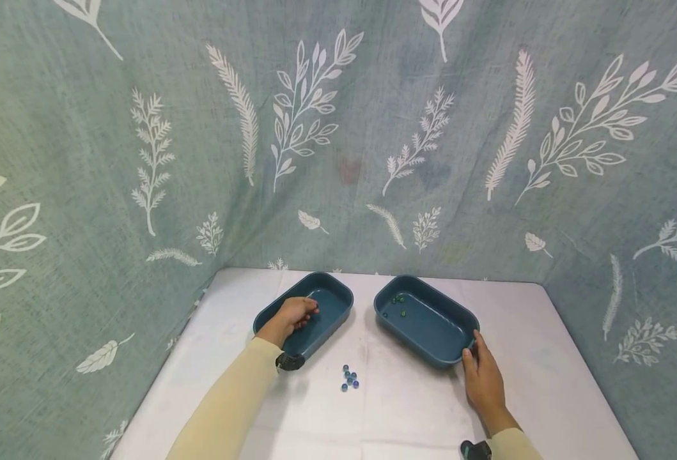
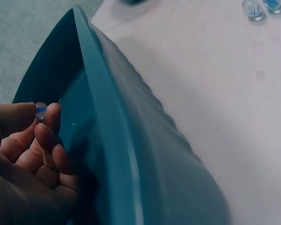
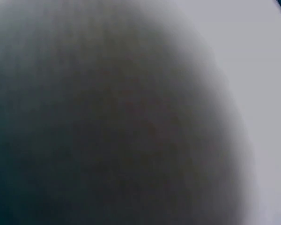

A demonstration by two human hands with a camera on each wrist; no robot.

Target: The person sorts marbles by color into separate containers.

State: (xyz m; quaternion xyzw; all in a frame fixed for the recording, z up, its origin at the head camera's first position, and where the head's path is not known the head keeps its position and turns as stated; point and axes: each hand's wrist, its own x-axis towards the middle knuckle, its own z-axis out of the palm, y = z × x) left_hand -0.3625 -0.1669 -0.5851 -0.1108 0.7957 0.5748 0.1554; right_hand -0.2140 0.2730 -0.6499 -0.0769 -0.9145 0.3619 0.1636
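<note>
In the head view my left hand (image 1: 296, 312) is over the left teal tray (image 1: 338, 322). Its thumb and index finger pinch a clear marble with a blue streak (image 2: 41, 111), seen in the left wrist view between the fingertips and inside the tray's walls. The right hand (image 1: 484, 378) touches the near right corner of a second teal tray (image 1: 430, 322), its fingers fairly straight along the outside. Several green marbles (image 1: 403, 314) lie toward that tray's far left end. A dark blur fills most of the right wrist view, hiding that hand's fingers.
Several blue marbles (image 1: 350, 381) sit loose on the white-covered table (image 1: 407, 415), in front of the gap between both trays. A green-grey cloth (image 1: 338, 211) with white leaf prints hangs behind the table and along its sides.
</note>
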